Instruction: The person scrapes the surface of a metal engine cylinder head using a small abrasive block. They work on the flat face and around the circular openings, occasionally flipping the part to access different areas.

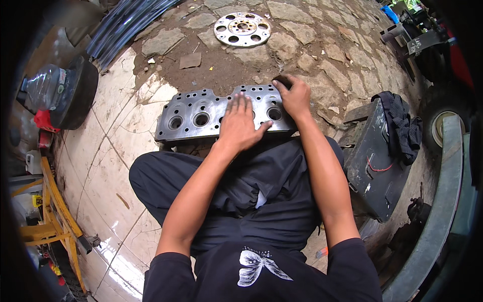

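A bare metal engine cylinder head (183, 108) lies in front of my folded legs, its flat machined face up, with round valve ports and many small holes. My left hand (238, 123) rests flat on the middle of that face, fingers stretched and thumb out to the right. It covers part of the ports there. At the far right corner, my right hand (296, 98) is closed, with thumb and fingers bent around a small dark piece (285, 80). Most of the piece is hidden by the hand, so its kind does not show.
A round metal flywheel plate (243, 41) with holes lies on the stone paving beyond. To the right stands a dark metal box (375, 156) with a dark cloth (400, 123) over it. Metal strips (126, 30), a black tub (80, 93) and a yellow frame (53, 206) are at left.
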Motion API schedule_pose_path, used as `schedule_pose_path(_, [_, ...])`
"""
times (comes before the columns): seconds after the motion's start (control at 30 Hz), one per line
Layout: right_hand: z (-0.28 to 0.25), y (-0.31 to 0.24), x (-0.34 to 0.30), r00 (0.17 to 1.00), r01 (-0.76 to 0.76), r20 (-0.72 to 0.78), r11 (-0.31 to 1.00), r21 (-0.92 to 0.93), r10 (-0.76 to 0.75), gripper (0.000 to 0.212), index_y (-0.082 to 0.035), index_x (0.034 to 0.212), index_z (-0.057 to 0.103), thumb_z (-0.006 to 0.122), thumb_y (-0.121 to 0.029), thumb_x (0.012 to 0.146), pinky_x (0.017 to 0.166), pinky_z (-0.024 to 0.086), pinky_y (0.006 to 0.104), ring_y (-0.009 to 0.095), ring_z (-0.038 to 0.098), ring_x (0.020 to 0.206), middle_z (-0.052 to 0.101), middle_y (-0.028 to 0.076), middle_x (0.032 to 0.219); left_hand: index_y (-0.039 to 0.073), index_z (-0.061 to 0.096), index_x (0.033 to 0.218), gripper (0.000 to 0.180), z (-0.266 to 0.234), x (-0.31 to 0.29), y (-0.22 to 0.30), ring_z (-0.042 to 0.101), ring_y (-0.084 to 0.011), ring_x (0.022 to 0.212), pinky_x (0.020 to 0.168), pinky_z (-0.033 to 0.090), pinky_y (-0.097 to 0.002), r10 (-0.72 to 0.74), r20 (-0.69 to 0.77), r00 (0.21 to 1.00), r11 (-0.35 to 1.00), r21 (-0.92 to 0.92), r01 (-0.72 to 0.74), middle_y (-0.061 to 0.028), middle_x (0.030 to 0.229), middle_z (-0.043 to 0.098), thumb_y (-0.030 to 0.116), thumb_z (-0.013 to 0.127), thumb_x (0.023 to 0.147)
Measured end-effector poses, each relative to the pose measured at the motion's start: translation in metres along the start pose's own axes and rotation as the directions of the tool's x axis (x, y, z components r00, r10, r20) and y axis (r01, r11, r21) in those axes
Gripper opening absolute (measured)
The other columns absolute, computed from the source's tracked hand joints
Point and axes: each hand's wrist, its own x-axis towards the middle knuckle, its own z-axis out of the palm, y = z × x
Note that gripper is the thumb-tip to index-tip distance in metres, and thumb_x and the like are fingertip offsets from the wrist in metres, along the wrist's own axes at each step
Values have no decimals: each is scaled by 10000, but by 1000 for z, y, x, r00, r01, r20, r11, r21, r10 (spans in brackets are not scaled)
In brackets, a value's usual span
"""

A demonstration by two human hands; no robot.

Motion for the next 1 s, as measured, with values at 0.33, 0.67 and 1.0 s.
schedule_pose_path(0.33, [-11, 7, 22, 997, -72, 17, 997, 5, 71, 307, -26, 1084, 821, 842, -262, 889, 874, 597, 431, 348, 781, 951, 796, 201, 1036, -117, 324, 1611, 973, -6, -1, 21, 245, -394, 1622, 1326, 181, -517, 293, 113, 949, 947, -170, -272, -284, 1713, 300, 671, 446, 1054])
schedule_pose_path(0.67, [-56, 16, 41, 961, -195, -173, 971, 135, 217, 422, -14, 1122, 807, 850, -380, 916, 869, 588, 373, 279, 791, 919, 820, 166, 1000, -155, 317, 1592, 885, 14, 44, 62, 242, -445, 1610, 1333, 165, -504, 111, 32, 993, 967, -234, -100, -352, 1681, 302, 558, 468, 1088])
schedule_pose_path(1.0, [-52, 11, 44, 983, -173, -38, 976, 130, 179, 348, -21, 1148, 800, 845, -285, 927, 841, 589, 328, 200, 777, 889, 824, 120, 1006, -55, 511, 1518, 720, -7, 38, 42, 353, -416, 1568, 1293, 286, -527, 314, 33, 949, 911, -292, -291, -253, 1630, 459, 441, 665, 1020])
